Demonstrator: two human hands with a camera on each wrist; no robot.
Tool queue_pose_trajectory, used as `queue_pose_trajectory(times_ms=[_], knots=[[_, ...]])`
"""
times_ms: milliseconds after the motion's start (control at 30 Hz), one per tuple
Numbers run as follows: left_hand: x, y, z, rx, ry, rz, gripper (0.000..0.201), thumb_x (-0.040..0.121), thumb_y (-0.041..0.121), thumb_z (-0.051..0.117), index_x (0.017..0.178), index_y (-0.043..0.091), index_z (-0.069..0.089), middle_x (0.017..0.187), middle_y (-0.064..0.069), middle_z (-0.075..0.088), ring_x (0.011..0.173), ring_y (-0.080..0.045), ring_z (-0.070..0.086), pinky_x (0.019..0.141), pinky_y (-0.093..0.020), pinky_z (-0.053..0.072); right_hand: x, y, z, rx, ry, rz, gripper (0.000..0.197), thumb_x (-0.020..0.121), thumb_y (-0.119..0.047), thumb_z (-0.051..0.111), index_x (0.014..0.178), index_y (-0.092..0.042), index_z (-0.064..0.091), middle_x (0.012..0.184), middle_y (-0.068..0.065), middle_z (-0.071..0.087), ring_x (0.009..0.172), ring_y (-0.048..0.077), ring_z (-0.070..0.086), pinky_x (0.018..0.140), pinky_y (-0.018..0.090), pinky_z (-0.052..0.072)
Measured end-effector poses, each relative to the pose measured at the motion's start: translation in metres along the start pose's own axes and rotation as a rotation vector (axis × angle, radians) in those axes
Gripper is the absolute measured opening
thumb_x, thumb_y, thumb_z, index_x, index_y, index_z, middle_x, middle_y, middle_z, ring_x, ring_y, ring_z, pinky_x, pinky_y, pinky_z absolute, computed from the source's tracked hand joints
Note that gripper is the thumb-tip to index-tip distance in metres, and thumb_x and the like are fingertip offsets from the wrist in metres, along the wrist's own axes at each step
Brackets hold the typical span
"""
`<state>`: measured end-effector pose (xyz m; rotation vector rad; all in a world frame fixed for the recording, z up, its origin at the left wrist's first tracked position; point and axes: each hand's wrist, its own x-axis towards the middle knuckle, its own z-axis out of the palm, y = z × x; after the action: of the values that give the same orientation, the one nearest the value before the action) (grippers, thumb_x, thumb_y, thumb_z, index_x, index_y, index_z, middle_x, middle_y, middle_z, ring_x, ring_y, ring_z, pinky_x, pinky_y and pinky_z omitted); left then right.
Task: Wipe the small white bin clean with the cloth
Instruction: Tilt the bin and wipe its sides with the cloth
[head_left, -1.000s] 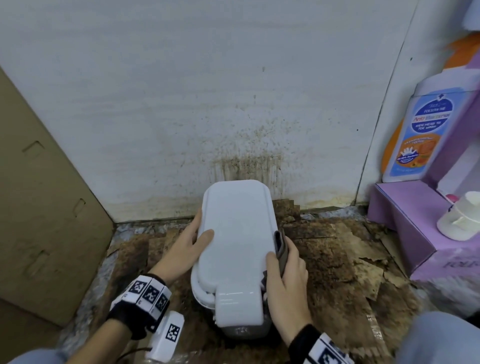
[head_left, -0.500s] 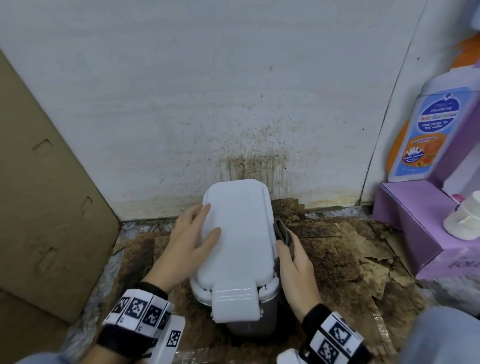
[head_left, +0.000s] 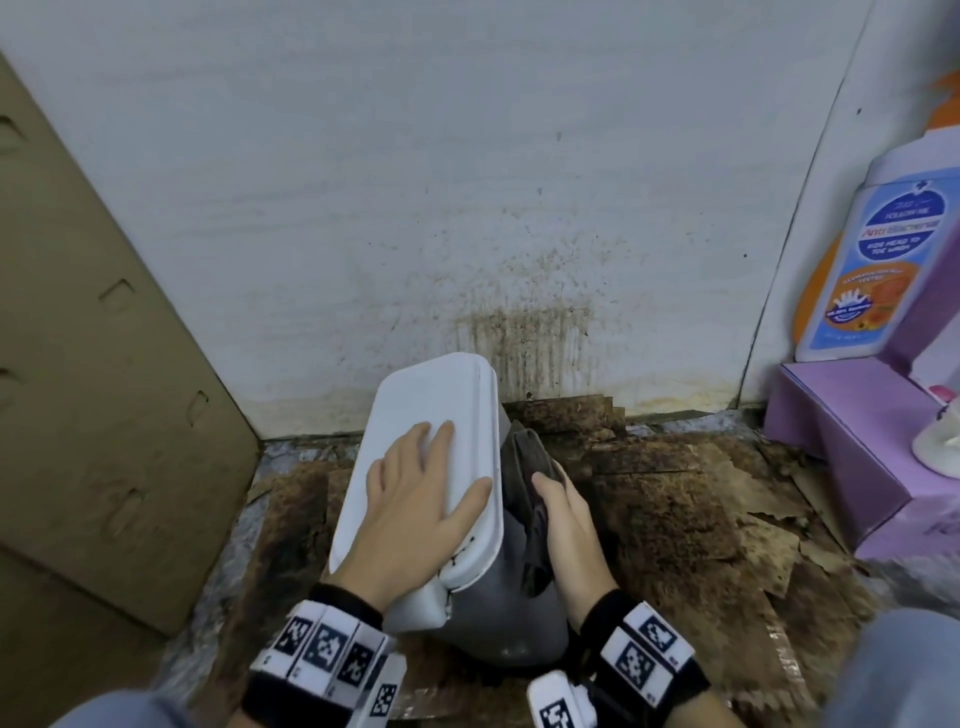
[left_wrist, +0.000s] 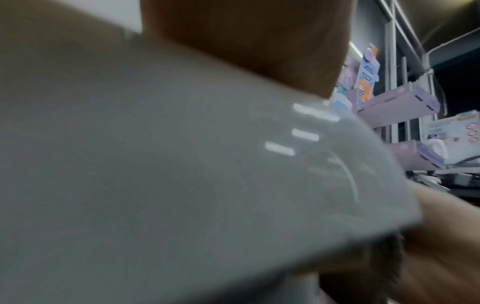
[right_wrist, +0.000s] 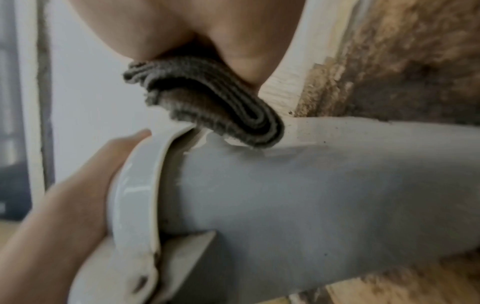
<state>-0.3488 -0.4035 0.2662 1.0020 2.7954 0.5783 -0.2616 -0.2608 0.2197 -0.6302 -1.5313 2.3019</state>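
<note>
The small white bin stands on the stained floor, tilted to the left, its grey side turned toward me. My left hand lies flat on the lid with fingers spread. In the left wrist view the lid fills the blurred picture. My right hand presses a folded dark grey cloth against the bin's right side, just under the lid's rim. The right wrist view shows the cloth pinched between thumb and fingers, its fold touching the bin.
A stained white wall rises right behind the bin. A brown cardboard panel leans at the left. A purple display box with a large bottle cut-out stands at the right. The floor is covered with torn, dirty brown cardboard.
The bin has tipped over to the left. My left hand slid from the lid's left edge onto its top. My right hand with the cloth stayed on the bin's right side.
</note>
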Motion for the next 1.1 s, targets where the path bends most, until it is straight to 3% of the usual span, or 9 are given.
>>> queue_pose_trajectory(times_ms=[100,200,367,467,533,633,767,900,1100], knots=[[0.001,-0.012,-0.004,-0.006,-0.039,0.010,0.075,0.100,0.066,0.026,0.161,0.031,0.000,0.168,0.006,-0.007,0.153,-0.013,-0.008,0.124,-0.042,-0.001,0.007,0.004,-0.001,0.107,0.119,0.041,0.034,0.105,-0.027,0.044,0.134,-0.024,0.060,0.121,0.003,0.072,0.111,0.022,0.068,0.088,0.036,0.055],[0.001,-0.023,-0.003,-0.023,-0.020,0.026,0.085,0.088,0.071,0.016,0.162,0.030,0.001,0.169,0.008,-0.007,0.154,-0.012,-0.007,0.125,-0.040,0.000,0.009,0.011,0.001,0.079,0.188,-0.017,0.036,0.105,-0.026,0.041,0.138,-0.026,0.057,0.123,0.003,0.070,0.111,0.017,0.066,0.083,0.030,0.053],[0.006,-0.036,-0.006,-0.100,-0.057,0.042,0.092,0.084,0.070,0.017,0.161,0.028,-0.010,0.167,0.014,-0.019,0.151,0.000,-0.022,0.125,-0.032,-0.010,0.001,0.036,0.028,-0.154,0.072,-0.141,0.038,0.106,-0.035,0.039,0.142,-0.042,0.049,0.143,-0.015,0.056,0.128,0.000,0.053,0.112,0.035,0.042],[0.007,-0.041,-0.001,-0.118,-0.044,0.033,0.094,0.081,0.070,0.014,0.160,0.027,-0.011,0.166,0.015,-0.019,0.150,0.003,-0.022,0.123,-0.027,-0.014,-0.006,0.052,0.051,-0.290,-0.028,-0.207,0.044,0.102,-0.052,0.030,0.147,-0.055,0.028,0.159,-0.025,0.028,0.145,-0.009,0.024,0.125,0.035,0.020],[0.006,-0.044,0.002,-0.149,-0.019,0.009,0.090,0.086,0.072,0.016,0.160,0.030,-0.011,0.164,0.018,-0.019,0.150,0.005,-0.020,0.121,-0.023,-0.014,-0.008,0.063,0.059,-0.424,-0.032,-0.294,0.056,0.096,-0.065,0.017,0.150,-0.053,0.014,0.164,-0.027,0.012,0.148,-0.011,0.008,0.126,0.033,0.009],[0.006,-0.047,0.003,-0.199,-0.006,-0.007,0.087,0.087,0.076,0.017,0.158,0.035,-0.010,0.161,0.024,-0.018,0.148,0.010,-0.017,0.123,-0.024,-0.011,-0.006,0.073,0.060,-0.497,-0.006,-0.327,0.069,0.092,-0.071,0.003,0.155,-0.044,0.010,0.165,-0.025,0.007,0.149,-0.011,0.003,0.126,0.032,0.006],[0.007,-0.050,0.004,-0.242,-0.009,0.000,0.075,0.088,0.074,0.019,0.151,0.045,-0.011,0.159,0.029,-0.017,0.145,0.016,-0.018,0.126,-0.028,-0.008,0.001,0.087,0.053,-0.453,0.017,-0.347,0.055,0.099,-0.056,0.008,0.152,-0.047,0.016,0.163,-0.027,0.014,0.149,-0.009,0.009,0.123,0.026,0.008],[0.004,-0.053,0.002,-0.259,-0.013,0.001,0.075,0.095,0.064,0.024,0.159,0.037,-0.006,0.162,0.028,-0.015,0.147,0.015,-0.016,0.126,-0.028,-0.008,0.013,0.124,0.022,-0.456,0.076,-0.276,0.044,0.104,-0.038,0.017,0.146,-0.053,0.021,0.159,-0.032,0.020,0.149,-0.008,0.015,0.125,0.025,0.011],[0.002,-0.055,-0.001,-0.265,-0.018,-0.002,0.075,0.098,0.063,0.027,0.161,0.035,-0.004,0.164,0.026,-0.013,0.148,0.014,-0.015,0.126,-0.027,-0.007,0.024,0.172,-0.030,-0.439,0.203,-0.047,0.040,0.110,-0.025,0.021,0.147,-0.042,0.022,0.165,-0.014,0.018,0.152,0.004,0.015,0.127,0.032,0.008]])
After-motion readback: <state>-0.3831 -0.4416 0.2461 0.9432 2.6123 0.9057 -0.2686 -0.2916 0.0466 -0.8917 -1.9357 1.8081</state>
